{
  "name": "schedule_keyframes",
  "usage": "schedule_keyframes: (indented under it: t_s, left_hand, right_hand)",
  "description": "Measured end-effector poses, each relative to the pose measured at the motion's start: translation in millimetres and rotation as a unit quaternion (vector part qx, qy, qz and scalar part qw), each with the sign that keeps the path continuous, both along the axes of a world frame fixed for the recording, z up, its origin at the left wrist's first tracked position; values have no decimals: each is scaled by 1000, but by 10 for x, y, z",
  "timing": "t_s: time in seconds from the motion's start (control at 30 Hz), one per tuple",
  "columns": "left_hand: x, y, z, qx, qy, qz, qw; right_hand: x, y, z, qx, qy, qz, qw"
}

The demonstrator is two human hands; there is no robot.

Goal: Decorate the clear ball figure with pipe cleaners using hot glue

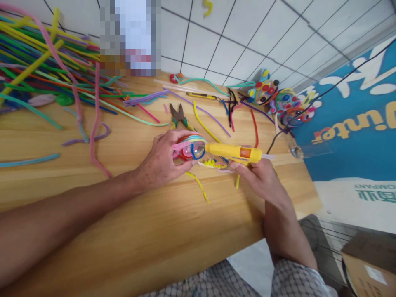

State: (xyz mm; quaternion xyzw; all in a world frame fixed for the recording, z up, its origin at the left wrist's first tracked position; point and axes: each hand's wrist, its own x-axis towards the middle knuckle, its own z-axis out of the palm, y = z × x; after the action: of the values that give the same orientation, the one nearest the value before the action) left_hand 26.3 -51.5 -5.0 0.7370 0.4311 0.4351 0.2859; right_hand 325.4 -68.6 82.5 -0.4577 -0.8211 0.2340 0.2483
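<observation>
My left hand (163,159) is closed around a small coiled pipe-cleaner piece (191,147) in pink, red and blue, held just above the wooden table (130,231). My right hand (258,177) grips a yellow glue gun (235,152) lying level, its nozzle touching the right side of the coiled piece. A black cord (278,136) runs from the gun's rear off to the right. Short yellow pipe-cleaner scraps (213,164) lie under the gun.
A big heap of long coloured pipe cleaners (46,70) covers the table's back left. Pliers (178,116) lie behind my left hand. Finished colourful pipe-cleaner ornaments (278,101) sit at the back right by the tiled wall. A cardboard box (368,264) stands on the floor at right.
</observation>
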Motion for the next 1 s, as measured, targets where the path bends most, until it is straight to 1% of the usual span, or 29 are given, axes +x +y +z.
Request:
schedule_keyframes:
  t_s: [0.13,0.43,0.57,0.67,0.87,1.0]
  left_hand:
    - [-9,11,-2,-6,-28,-23,999]
    - [-18,18,-50,45,-13,-5,999]
    - [-13,4,-26,32,-11,-4,999]
    - [-7,-4,-4,21,-12,-2,1000]
    - [2,-10,-5,50,-11,11,999]
    - [2,-16,-7,47,-9,13,999]
  right_hand:
    - [8,2,19,2,0,5,1000]
    - [37,-8,40,9,-22,-12,1000]
    - [57,-5,43,18,-28,-15,999]
    - [69,0,41,9,-28,-22,999]
    - [89,10,29,0,-32,-32,999]
    - [115,13,1,1,-36,-46,998]
